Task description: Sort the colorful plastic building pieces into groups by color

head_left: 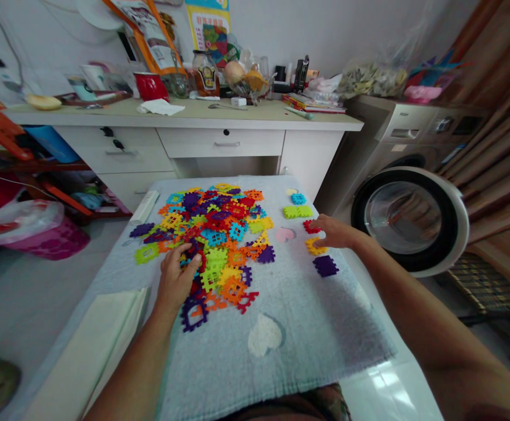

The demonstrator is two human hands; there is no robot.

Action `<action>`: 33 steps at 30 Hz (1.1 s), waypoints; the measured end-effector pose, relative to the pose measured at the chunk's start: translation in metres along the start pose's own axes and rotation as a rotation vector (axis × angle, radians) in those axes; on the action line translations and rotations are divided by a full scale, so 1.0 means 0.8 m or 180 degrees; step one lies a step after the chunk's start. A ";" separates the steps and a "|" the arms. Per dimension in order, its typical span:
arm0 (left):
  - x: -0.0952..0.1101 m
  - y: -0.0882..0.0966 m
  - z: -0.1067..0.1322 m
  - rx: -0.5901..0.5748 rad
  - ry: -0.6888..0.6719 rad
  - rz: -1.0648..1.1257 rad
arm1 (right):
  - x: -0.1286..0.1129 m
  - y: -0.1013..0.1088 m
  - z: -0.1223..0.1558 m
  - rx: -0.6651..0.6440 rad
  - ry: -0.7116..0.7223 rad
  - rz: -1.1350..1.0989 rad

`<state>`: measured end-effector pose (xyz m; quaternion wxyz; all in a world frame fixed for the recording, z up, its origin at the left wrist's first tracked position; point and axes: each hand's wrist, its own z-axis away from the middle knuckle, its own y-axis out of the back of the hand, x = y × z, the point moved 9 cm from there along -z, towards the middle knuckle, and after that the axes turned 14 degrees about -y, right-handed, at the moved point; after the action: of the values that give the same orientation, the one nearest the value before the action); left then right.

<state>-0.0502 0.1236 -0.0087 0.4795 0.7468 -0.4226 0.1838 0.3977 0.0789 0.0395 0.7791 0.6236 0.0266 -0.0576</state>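
Note:
A pile of colourful plastic interlocking tiles lies on a light blue towel spread over a small table. My left hand rests on the near left edge of the pile, fingers curled over several tiles. My right hand reaches to the right side, fingers on a red tile and a yellow tile. Sorted apart on that side lie a purple tile, a green piece and a small blue tile.
A folded cream cloth lies at the table's near left. Behind stands a cluttered white desk with drawers. A washing machine with its round door is at the right. A pink basin sits on the floor left.

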 end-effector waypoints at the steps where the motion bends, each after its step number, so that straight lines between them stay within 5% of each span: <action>1: -0.001 0.000 0.000 -0.0010 0.0001 -0.0013 | -0.001 -0.006 0.006 -0.0047 -0.0144 0.0065; 6: -0.005 -0.002 -0.001 -0.0036 -0.0009 -0.0045 | 0.005 -0.025 0.018 -0.0071 -0.1155 0.0322; 11: -0.003 -0.002 0.000 -0.0025 -0.0016 -0.0054 | 0.000 -0.034 0.019 -0.0050 -0.1622 0.0282; 33: 0.005 -0.002 -0.003 -0.0085 -0.0076 -0.0102 | 0.002 -0.037 0.022 0.0249 -0.1938 0.0144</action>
<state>-0.0462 0.1241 -0.0059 0.4872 0.7491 -0.4188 0.1615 0.3952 0.0554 0.0142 0.7278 0.6076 -0.2242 -0.2255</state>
